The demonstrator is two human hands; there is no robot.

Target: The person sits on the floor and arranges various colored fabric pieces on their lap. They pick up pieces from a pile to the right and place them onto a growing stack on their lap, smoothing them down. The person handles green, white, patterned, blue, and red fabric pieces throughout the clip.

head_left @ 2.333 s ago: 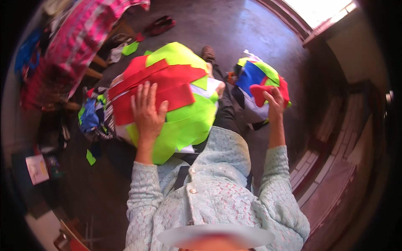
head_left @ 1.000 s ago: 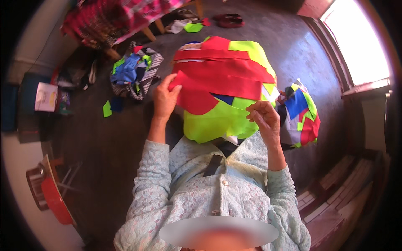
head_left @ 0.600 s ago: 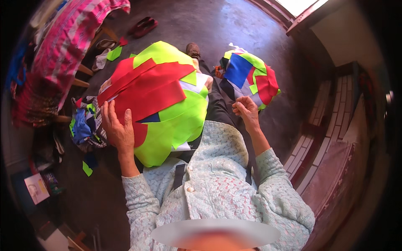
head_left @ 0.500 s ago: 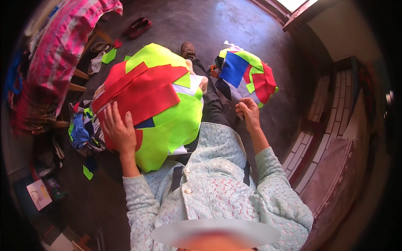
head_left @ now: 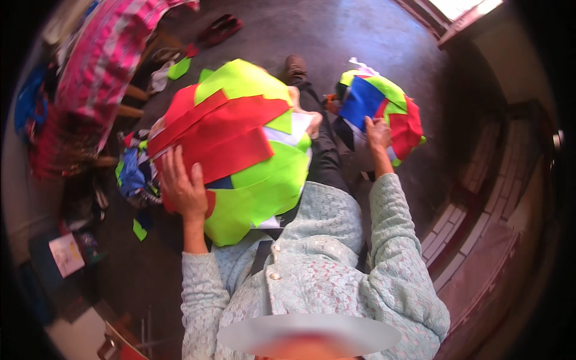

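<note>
A large heap of cloth pieces (head_left: 258, 174), neon yellow-green, red and white, rests on my lap at the left. My left hand (head_left: 185, 187) lies on its left side with fingers stretched out, pressing next to a red cloth piece (head_left: 237, 153). Farther right, a smaller pile of cloth pieces (head_left: 405, 127) in red, yellow-green, white and blue stands beside my leg. Over its near side is my right hand (head_left: 378, 135), fingers bent together at the edge of a blue cloth piece (head_left: 361, 99). What those fingers hold, if anything, is hidden.
Pink checked cloth (head_left: 99, 72) drapes over wooden furniture at the left. A bundle of mixed scraps (head_left: 135, 171) sits beside the large heap. Dark red shoes (head_left: 221, 30) and a green scrap (head_left: 179, 69) lie on the floor. White-brick patterned panels (head_left: 447, 231) stand at the right.
My right hand has moved forward from the near edge of the smaller pile onto it. The left hand stays on the large heap. The whole view has shifted slightly.
</note>
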